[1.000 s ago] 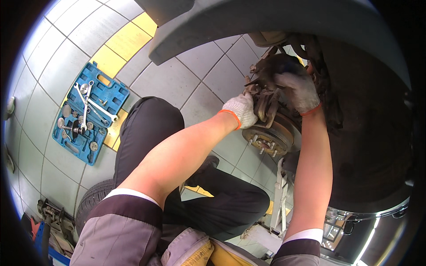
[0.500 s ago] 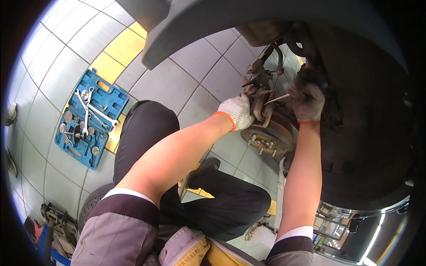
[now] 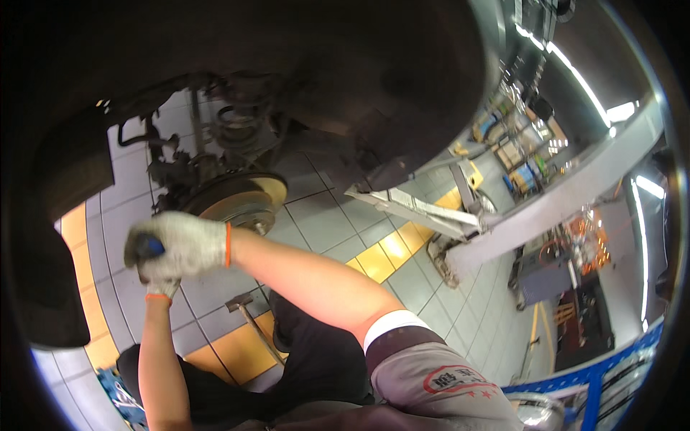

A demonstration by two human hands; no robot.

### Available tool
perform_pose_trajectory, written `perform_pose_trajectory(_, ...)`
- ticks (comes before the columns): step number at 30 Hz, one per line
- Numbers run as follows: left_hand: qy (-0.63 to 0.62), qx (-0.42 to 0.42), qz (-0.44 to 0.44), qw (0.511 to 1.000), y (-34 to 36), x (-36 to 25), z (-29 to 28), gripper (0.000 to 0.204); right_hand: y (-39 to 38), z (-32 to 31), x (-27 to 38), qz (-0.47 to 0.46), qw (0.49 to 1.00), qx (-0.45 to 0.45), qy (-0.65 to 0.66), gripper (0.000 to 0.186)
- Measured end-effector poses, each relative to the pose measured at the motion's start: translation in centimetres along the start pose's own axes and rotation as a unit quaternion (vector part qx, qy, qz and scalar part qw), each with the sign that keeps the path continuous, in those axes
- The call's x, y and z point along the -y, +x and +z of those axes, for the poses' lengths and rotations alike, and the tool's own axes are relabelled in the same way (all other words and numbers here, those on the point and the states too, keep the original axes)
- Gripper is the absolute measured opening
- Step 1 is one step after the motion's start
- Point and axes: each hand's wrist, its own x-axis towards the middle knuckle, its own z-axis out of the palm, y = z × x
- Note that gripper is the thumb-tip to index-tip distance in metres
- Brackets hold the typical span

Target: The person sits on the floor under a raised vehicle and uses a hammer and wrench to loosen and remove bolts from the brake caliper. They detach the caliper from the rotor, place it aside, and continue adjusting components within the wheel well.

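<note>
1. Nearest, below the hands, are the person's dark-trousered knees and a blue tool tray [image 3: 118, 391] on the tiled floor [image 3: 323, 215].
2. The left hand [image 3: 162, 286] comes straight up from the lower edge. It is gloved and closed just under the right hand, though what its fingers grip is hidden.
3. The right hand [image 3: 183, 244], in a white glove with an orange cuff, is clenched round a blue-handled tool [image 3: 147, 246]. Only the blue butt of the tool shows at the thumb side, and its working end is out of sight.
4. A hammer [image 3: 248, 316] lies on the floor below and to the right of the hands, apart from them.
5. Just above and beyond the hands hangs the bare brake disc [image 3: 241, 201]. The caliper and knuckle are at its left, and a coil spring [image 3: 237, 122] sits higher up in the dark wheel arch [image 3: 374, 79].
6. Judging by the two-handed grip beside the hub, the step in hand looks like levering or driving at the brake assembly. The next move calls for a steady, braced push with the tip kept seated.
7. Far off to the right of the hands are a lift arm [image 3: 424, 212] and workshop shelving.
</note>
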Motion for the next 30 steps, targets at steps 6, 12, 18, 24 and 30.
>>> perform_pose_trajectory(6,0.833,-0.150,0.127,0.517,-0.6,0.5,7.6,0.054,-10.3,-0.6,-5.9,0.210,0.955,-0.061,-0.199,0.026)
perform_pose_trajectory(12,0.819,-0.254,0.091,0.507,0.1,1.8,8.8,0.048,-12.7,-0.3,-8.7,0.090,0.972,-0.078,-0.204,0.028)
perform_pose_trajectory(18,0.819,-0.236,0.099,0.514,0.0,-0.1,5.9,0.047,-13.5,-0.6,-9.3,0.086,0.946,-0.034,-0.311,0.026)
perform_pose_trajectory(24,0.812,-0.221,0.094,0.531,-0.2,-0.7,5.2,0.051,-13.7,-1.1,-9.2,0.090,0.942,-0.070,-0.316,0.029)
perform_pose_trajectory(30,0.800,-0.237,0.086,0.544,-0.7,-0.9,5.7,0.049,-13.8,-1.3,-7.7,0.096,0.931,-0.083,-0.342,0.048)
